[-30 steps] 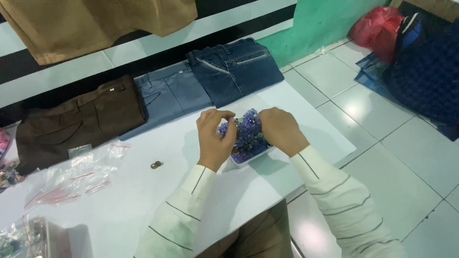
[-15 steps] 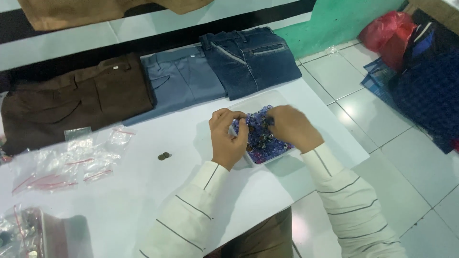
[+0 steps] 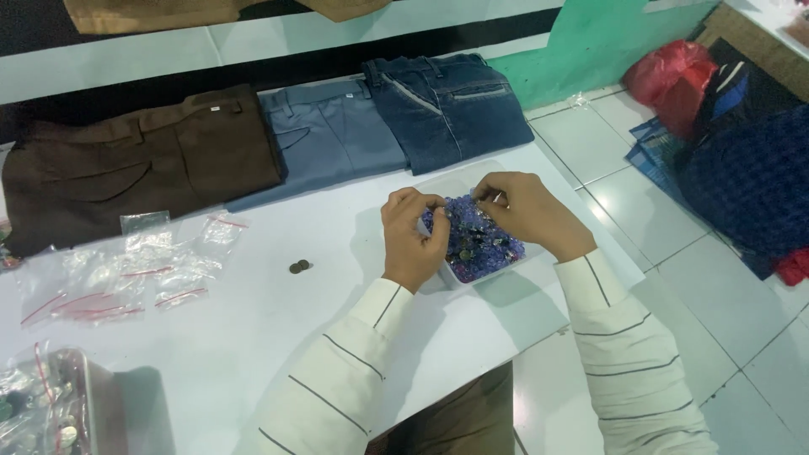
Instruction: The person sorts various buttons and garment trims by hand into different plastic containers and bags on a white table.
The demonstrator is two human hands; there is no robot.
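**Picking through a tray of small blue pieces**

Nearest, at the table's (image 3: pixel 253 354) front-left corner: a metal container (image 3: pixel 84 404) with bagged bits beside it. Further in along the left side, a scatter of small clear zip bags (image 3: pixel 126 270) with red seal strips, lying flat. Toward the middle, two small dark buttons (image 3: pixel 298 266), touching each other, well apart from the bags and near the left hand.

Close to the right edge: a shallow white tray (image 3: pixel 451 274) heaped with small blue-purple pieces (image 3: pixel 480 240). Left hand (image 3: pixel 411 240) curled against the tray's left wall, fingers bent in over the pile; impossible to tell whether anything sits between the fingertips. Right hand (image 3: pixel 527 211) over the tray's far side, thumb and forefinger pinched together on what looks like one small piece, too tiny to identify.

Step in hand, by judgement: sorting or picking single pieces out of the heap. Next move likely calls for a fine pinch and a steady tray.

Along the far edge, three folded trousers side by side: brown (image 3: pixel 143 160), grey-blue (image 3: pixel 337 135), dark denim (image 3: pixel 447 105).
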